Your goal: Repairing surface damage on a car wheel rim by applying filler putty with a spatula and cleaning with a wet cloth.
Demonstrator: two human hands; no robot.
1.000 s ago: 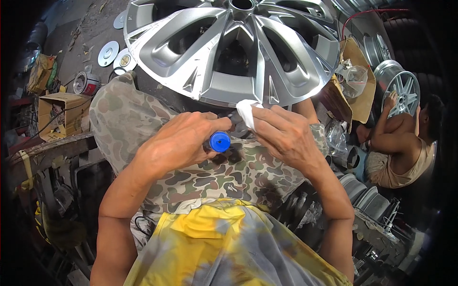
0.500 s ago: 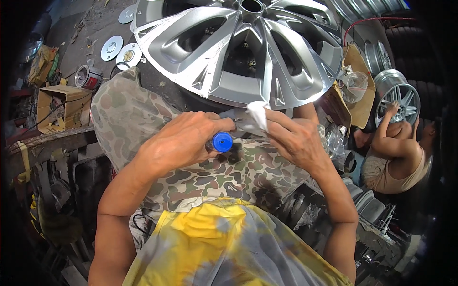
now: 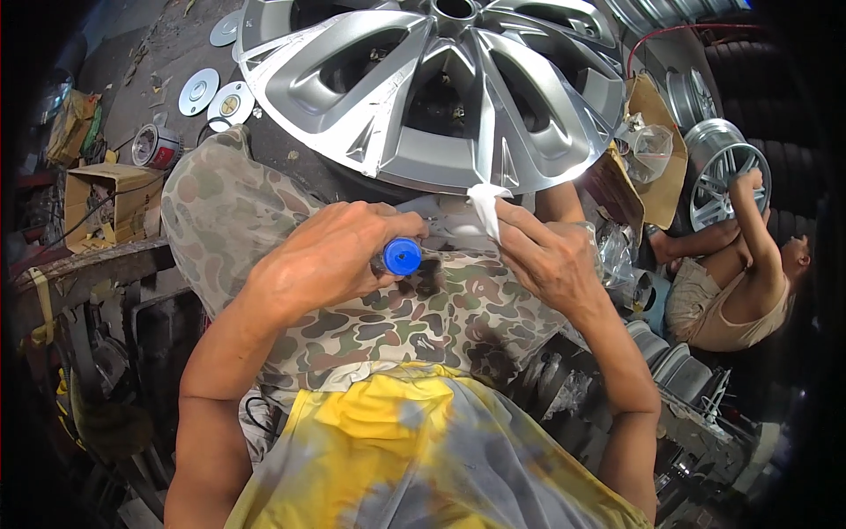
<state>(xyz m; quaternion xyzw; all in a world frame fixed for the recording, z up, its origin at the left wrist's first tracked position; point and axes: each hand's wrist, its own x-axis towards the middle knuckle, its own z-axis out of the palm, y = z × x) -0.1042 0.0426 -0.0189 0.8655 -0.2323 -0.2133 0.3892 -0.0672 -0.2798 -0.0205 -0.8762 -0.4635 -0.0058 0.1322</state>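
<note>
A: Where are the held items sitting?
B: Both are hanging above the camouflage trousers, just on the near side of the silver wheel. The left hand is holding a blue-ended piece; the right hand is holding a white piece, cloth-like.
A: Handling?
B: By judgement, the white piece is looking soft, light and easily creased; a gathered edge is offering the best pinch. The blue-ended piece is appearing stiff, light and possibly slippery; its body, behind the blue end, is suiting a wrapped hold.
A: Fingers?
B: Left: curling closed around the blue-ended piece. Right: pinching the white piece at the fingertips. A pale patch is showing between them; I cannot tell what it is, nor whether the white piece is touching the wheel.
</note>
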